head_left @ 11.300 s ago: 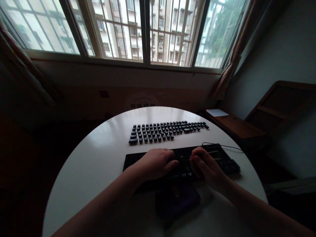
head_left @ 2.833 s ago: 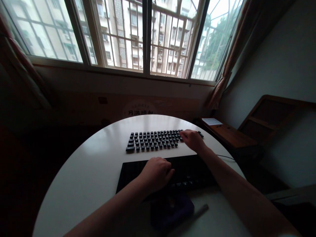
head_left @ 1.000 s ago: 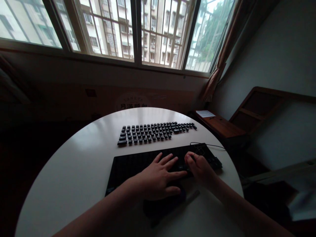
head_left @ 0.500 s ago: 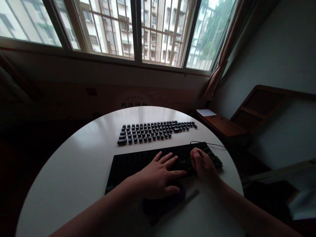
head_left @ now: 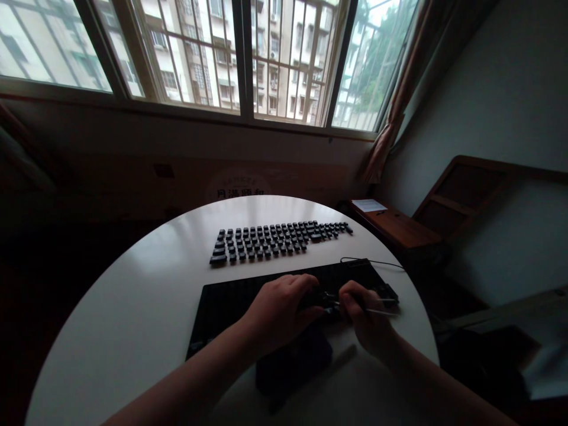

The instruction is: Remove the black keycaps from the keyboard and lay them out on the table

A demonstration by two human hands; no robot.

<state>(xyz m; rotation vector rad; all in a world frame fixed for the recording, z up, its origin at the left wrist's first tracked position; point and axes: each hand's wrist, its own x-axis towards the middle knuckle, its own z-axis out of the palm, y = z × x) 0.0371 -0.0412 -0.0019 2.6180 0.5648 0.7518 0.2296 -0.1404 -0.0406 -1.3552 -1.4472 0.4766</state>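
Note:
A black keyboard (head_left: 235,299) lies at a slant on the white round table (head_left: 110,307), many of its keys hidden under my hands. My right hand (head_left: 366,310) is closed around a wire keycap puller (head_left: 382,312), whose thin metal wires stick out on both sides of the fist. At its left end, my left hand (head_left: 284,305) curls with thumb and fingers pinching a small dark piece, seemingly a keycap (head_left: 316,297), over the keyboard. Behind the keyboard, loose black keycaps (head_left: 261,242) stand in neat rows.
In front of the keyboard lies a dark purplish pouch-like thing (head_left: 295,361), with a dim strip-shaped thing (head_left: 339,361) beside it. A thin cable (head_left: 375,261) runs off the table's right side. A wooden chair (head_left: 403,225) with white paper (head_left: 369,205) stands beyond.
My left hand has gone from spread flat on the keyboard to a pinch at the puller's tip. The puller in my right hand has turned, so its wires now show.

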